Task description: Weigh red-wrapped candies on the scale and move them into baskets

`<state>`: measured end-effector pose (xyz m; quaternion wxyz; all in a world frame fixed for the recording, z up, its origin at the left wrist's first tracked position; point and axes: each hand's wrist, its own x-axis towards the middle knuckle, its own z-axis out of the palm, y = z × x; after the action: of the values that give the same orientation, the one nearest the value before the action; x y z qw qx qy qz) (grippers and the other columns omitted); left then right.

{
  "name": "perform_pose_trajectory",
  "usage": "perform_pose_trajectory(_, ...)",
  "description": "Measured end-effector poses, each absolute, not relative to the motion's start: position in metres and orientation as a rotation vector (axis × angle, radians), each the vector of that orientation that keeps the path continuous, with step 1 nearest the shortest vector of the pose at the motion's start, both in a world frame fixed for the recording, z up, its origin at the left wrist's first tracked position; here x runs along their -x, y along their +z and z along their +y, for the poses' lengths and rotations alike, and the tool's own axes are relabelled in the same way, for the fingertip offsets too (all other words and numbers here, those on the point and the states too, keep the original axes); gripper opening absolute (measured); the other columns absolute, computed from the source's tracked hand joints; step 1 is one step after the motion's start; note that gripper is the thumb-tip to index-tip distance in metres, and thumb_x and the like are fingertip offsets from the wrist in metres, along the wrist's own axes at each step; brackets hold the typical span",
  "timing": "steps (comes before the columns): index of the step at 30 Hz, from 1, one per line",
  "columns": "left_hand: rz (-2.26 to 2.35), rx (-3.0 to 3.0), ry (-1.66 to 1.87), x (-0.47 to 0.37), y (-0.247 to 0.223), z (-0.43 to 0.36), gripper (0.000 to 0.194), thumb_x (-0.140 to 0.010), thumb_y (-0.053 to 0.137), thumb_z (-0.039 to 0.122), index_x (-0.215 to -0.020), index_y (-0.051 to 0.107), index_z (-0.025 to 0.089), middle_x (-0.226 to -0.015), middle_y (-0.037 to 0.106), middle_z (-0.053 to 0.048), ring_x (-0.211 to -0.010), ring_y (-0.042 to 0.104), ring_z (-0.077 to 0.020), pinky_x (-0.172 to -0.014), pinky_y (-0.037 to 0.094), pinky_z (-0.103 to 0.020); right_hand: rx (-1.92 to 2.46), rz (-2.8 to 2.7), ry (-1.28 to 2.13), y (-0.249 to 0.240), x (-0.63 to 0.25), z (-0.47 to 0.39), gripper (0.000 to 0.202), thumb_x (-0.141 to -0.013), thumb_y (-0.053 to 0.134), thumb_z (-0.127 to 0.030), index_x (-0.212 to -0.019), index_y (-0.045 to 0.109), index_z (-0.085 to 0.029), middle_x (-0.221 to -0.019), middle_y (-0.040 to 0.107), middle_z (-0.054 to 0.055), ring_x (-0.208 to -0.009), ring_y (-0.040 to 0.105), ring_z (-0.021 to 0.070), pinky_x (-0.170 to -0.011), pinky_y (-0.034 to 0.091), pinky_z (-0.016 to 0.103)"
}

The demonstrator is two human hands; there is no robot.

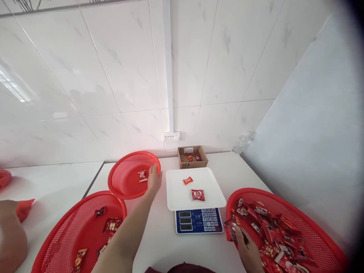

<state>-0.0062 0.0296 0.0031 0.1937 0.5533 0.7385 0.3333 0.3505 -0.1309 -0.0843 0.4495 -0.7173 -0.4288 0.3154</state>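
Right hand (pixel 246 244) grips a red packet (pixel 230 229) at its fingertips, by the left rim of a well-filled basket (pixel 318 232); left hand (pixel 154 179) is at the right rim of the far basket (pixel 122 175), near a small sweet (pixel 142 174), whether grasping anything I cannot tell; between them on the tabletop (pixel 159 242) stands a scale (pixel 182 199) bearing two packets (pixel 198 195).

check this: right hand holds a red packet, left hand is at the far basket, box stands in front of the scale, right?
Not quite: the head view shows the box behind the scale, not in front of it. The right hand does hold a red packet, and the left hand is at the far basket.
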Motion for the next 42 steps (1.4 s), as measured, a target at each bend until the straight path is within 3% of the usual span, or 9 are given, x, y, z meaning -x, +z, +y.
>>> perform_pose_trajectory(2, 1.911, -1.729, 0.814, -0.02, -0.005, 0.028, 0.036, -0.088, 0.044, 0.023, -0.123, 0.053, 0.022, -0.128, 0.052, -0.009, -0.108, 0.054, -0.0194, -0.094, 0.042, -0.035, 1.782, -1.054, 0.778, -0.085, -0.35, -0.131, 0.058, -0.064, 0.048, -0.07, -0.079, 0.067, -0.017, -0.089, 0.072, 0.013, -0.088, 0.065, 0.029, -0.078, 0.053, 0.038)
perform_pose_trajectory(4, 1.758, -1.87, 0.69, -0.051, -0.014, 0.029, 0.031, -0.087, 0.044, 0.021, -0.112, 0.062, 0.024, -0.123, 0.057, -0.006, -0.116, 0.05, -0.0196, -0.099, 0.039, -0.035, 1.771, -1.052, 0.77, -0.084, -0.35, -0.131, 0.059, -0.063, 0.048, -0.071, -0.079, 0.067, -0.017, -0.089, 0.072, 0.013, -0.089, 0.065, 0.0287, -0.08, 0.053, 0.038)
perform_pose_trajectory(9, 1.584, -2.04, 0.439, -0.105, -0.03, 0.036, 0.032, -0.077, 0.051, 0.011, -0.1, 0.069, 0.025, -0.132, 0.052, -0.005, -0.125, 0.042, -0.0238, -0.103, 0.035, -0.038, 1.759, -1.046, 0.754, -0.081, -0.347, -0.131, 0.058, -0.063, 0.048, -0.071, -0.079, 0.068, -0.018, -0.089, 0.072, 0.012, -0.089, 0.065, 0.0282, -0.081, 0.053, 0.038)
perform_pose_trajectory(14, 1.645, -2.072, 0.344, -0.109, -0.034, 0.04, 0.033, -0.072, 0.051, 0.004, -0.092, 0.07, 0.022, -0.109, 0.062, -0.008, -0.104, 0.055, -0.0214, -0.087, 0.045, -0.031, 1.743, -1.058, 0.77, -0.077, -0.346, -0.133, 0.057, -0.065, 0.048, -0.069, -0.079, 0.069, -0.018, -0.089, 0.072, 0.012, -0.089, 0.065, 0.028, -0.081, 0.053, 0.037)
perform_pose_trajectory(19, 1.943, -1.984, 0.508, -0.064, -0.018, 0.037, 0.037, -0.078, 0.041, 0.003, -0.1, 0.066, 0.018, -0.111, 0.058, -0.009, -0.105, 0.052, -0.0191, -0.09, 0.042, -0.03, 1.739, -1.051, 0.767, -0.08, -0.347, -0.132, 0.06, -0.065, 0.048, -0.069, -0.083, 0.069, -0.017, -0.092, 0.072, 0.013, -0.093, 0.064, 0.0283, -0.083, 0.052, 0.039)
perform_pose_trajectory(25, 2.25, -1.87, 0.694, -0.004, 0.013, 0.035, 0.037, -0.087, 0.032, 0.013, -0.114, 0.057, 0.015, -0.132, 0.043, -0.017, -0.124, 0.037, -0.0316, -0.102, 0.027, -0.052, 1.743, -1.012, 0.804, -0.084, -0.347, -0.131, 0.061, -0.064, 0.049, -0.071, -0.083, 0.068, -0.016, -0.093, 0.071, 0.014, -0.095, 0.063, 0.0289, -0.086, 0.051, 0.039)
perform_pose_trajectory(33, 1.473, -2.232, 0.418, -0.111, -0.026, 0.009, 0.039, -0.075, 0.063, 0.029, -0.113, 0.06, 0.025, -0.121, 0.06, -0.004, -0.117, 0.048, -0.0218, -0.103, 0.033, -0.033, 1.773, -1.034, 0.782, -0.082, -0.348, -0.131, 0.062, -0.064, 0.049, -0.071, -0.084, 0.069, -0.016, -0.095, 0.071, 0.014, -0.096, 0.063, 0.0293, -0.088, 0.05, 0.04)
perform_pose_trajectory(37, 1.398, -2.236, 0.357, -0.14, -0.038, 0.004, 0.04, -0.075, 0.058, 0.019, -0.114, 0.06, 0.024, -0.11, 0.063, -0.006, -0.106, 0.053, -0.0224, -0.098, 0.038, -0.035, 1.778, -1.035, 0.781, -0.079, -0.348, -0.132, 0.065, -0.063, 0.048, -0.073, -0.085, 0.069, -0.015, -0.097, 0.071, 0.015, -0.097, 0.063, 0.0297, -0.089, 0.049, 0.041)
perform_pose_trajectory(42, 1.647, -2.133, 0.46, -0.106, -0.025, 0.011, 0.047, -0.078, 0.047, 0.009, -0.121, 0.054, 0.026, -0.112, 0.059, -0.006, -0.105, 0.05, -0.0206, -0.092, 0.041, -0.031, 1.777, -1.044, 0.793, -0.075, -0.346, -0.133, 0.065, -0.065, 0.047, -0.072, -0.086, 0.068, -0.015, -0.097, 0.071, 0.015, -0.097, 0.063, 0.029, -0.09, 0.048, 0.041)
